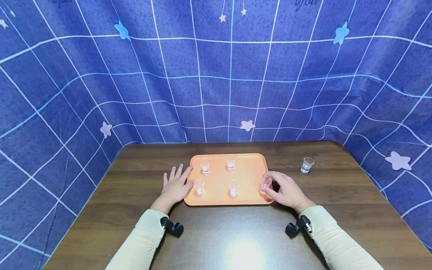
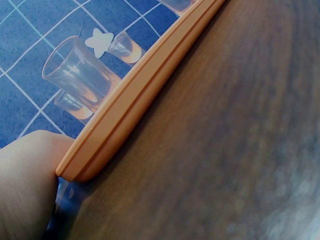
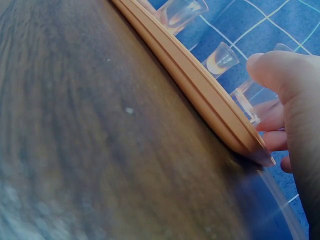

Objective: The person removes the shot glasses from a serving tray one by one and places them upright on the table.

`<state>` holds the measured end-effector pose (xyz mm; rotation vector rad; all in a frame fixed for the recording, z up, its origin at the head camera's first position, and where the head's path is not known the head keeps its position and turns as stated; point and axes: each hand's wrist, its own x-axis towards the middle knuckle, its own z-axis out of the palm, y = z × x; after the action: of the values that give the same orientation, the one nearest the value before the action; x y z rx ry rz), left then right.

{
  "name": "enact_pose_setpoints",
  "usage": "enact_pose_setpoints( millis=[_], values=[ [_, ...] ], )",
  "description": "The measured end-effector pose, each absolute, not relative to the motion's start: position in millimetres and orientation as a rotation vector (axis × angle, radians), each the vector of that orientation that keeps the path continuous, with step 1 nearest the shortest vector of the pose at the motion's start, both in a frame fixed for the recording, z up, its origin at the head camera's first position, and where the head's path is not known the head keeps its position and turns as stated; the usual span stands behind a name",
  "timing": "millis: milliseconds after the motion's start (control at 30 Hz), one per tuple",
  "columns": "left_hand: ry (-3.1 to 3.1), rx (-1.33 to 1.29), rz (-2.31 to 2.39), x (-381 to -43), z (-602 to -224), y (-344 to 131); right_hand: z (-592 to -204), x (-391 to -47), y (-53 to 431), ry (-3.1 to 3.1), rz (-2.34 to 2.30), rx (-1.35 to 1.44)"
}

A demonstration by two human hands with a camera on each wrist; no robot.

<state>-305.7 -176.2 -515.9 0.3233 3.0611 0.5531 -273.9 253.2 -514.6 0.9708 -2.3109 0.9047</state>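
Note:
An orange tray (image 1: pixel 217 178) lies on the wooden table with several small clear shot glasses on it. My right hand (image 1: pixel 286 190) grips one shot glass (image 1: pixel 266 182) at the tray's front right corner, thumb and fingers on either side of it. In the right wrist view that glass (image 3: pixel 247 107) stands upright, its base low at the tray rim. My left hand (image 1: pixel 174 190) rests at the tray's left edge with fingers spread, its thumb over the rim beside the front left glass (image 1: pixel 199 187). Another glass (image 1: pixel 234 188) stands front middle; two more, (image 1: pixel 205 167) included, are at the back.
One more shot glass (image 1: pixel 307 165) stands on the table to the right of the tray, beyond my right hand. A blue curtain (image 1: pixel 216 90) with white lines and stars hangs behind the table's back edge. Glare shows on the tabletop (image 1: pixel 244 253) near me.

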Motion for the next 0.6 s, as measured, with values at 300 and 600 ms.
enact_pose_setpoints(
  millis=[300, 600],
  values=[
    [3.066, 0.324, 0.555, -306.6, -514.6, -175.2, -512.0, -273.1, 254.2, -2.344, 0.872, 0.905],
    [3.068, 0.334, 0.546, -306.5, -516.3, -176.3, -511.6, -270.3, 254.4, -2.341, 0.897, 0.850]
  ],
)
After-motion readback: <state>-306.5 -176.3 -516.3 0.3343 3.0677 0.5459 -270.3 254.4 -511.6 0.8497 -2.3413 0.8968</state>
